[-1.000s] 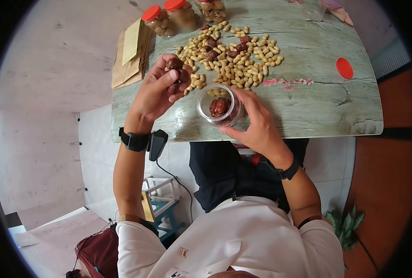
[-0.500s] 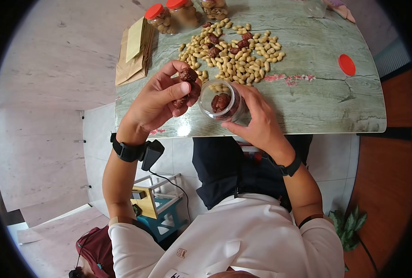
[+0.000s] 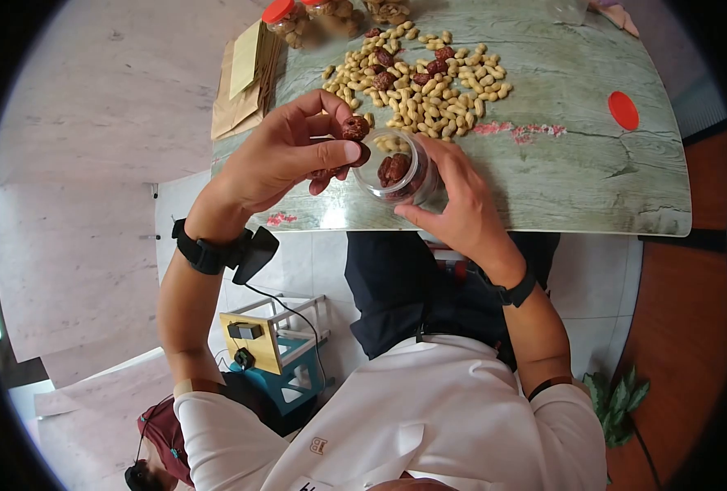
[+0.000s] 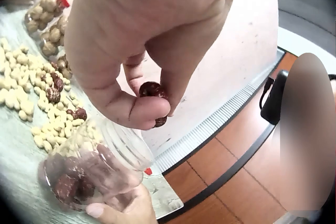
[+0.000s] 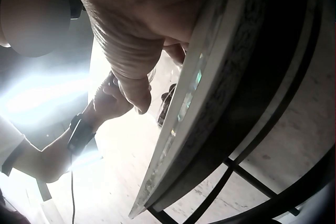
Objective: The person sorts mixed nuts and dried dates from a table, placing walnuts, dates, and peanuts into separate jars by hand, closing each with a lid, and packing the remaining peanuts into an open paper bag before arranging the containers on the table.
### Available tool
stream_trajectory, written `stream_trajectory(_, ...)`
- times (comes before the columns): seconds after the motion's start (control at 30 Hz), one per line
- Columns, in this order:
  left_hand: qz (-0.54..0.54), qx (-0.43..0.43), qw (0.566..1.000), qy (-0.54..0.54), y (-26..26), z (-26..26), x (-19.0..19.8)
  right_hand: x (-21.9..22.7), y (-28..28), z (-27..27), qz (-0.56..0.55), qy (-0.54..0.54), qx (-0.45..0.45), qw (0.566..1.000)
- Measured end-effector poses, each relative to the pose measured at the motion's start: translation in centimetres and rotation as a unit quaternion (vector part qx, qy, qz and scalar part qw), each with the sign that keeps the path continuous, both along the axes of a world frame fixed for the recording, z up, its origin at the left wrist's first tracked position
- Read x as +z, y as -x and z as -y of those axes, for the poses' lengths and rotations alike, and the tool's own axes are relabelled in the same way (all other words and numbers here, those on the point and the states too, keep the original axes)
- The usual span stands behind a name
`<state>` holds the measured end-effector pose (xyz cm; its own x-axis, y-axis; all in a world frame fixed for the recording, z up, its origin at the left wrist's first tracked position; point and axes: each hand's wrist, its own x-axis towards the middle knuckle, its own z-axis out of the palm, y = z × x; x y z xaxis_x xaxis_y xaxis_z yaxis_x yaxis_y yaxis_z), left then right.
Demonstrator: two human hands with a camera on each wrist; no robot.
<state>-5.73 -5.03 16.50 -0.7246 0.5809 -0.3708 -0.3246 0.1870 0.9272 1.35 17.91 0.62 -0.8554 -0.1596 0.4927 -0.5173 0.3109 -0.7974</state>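
My left hand (image 3: 285, 155) pinches dark red dates (image 3: 355, 128) between thumb and fingers, just left of the mouth of a clear jar (image 3: 377, 195). In the left wrist view, the pinched dates (image 4: 152, 91) are above and beside the jar's rim. Several dates (image 4: 71, 184) lie inside the jar. My right hand (image 3: 464, 204) grips the jar from its right side, thumb toward the table's front edge. The jar is tilted, its mouth toward my left hand. In the right wrist view, the table edge hides most of the jar.
Behind the jar, peanuts (image 3: 433, 105) are spread out with several dates among them. Red-lidded jars (image 3: 288, 23) stand at the back left, near brown paper bags (image 3: 236, 102). A loose red lid (image 3: 623, 110) lies on the right of the table (image 3: 576, 184).
My left hand has moved right and slightly down with its dates, from beside the peanuts to the jar's mouth. The right hand keeps its grip on the jar.
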Motion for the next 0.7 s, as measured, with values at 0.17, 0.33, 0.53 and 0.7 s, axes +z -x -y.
stream_trajectory(0.17, -0.129, -0.068, 0.973, 0.180, -0.2, -1.8, 1.9, -0.2, 0.0, 0.1, 0.002, 0.013, 0.004, 1.000)
stream_trajectory(0.33, -0.350, -0.136, 0.868, 0.325, -1.1, -4.3, 2.5, -0.5, 0.2, 0.0, -0.010, 0.020, -0.002, 1.000)
stream_trajectory(0.53, -0.441, -0.168, 0.795, 0.381, -1.1, -5.7, 2.4, -0.3, 0.1, -0.1, -0.022, 0.003, -0.013, 1.000)
stream_trajectory(0.7, -0.416, -0.139, 0.822, 0.363, -1.1, -5.8, 2.5, -0.6, 0.1, 0.0, -0.021, 0.019, -0.015, 0.999)
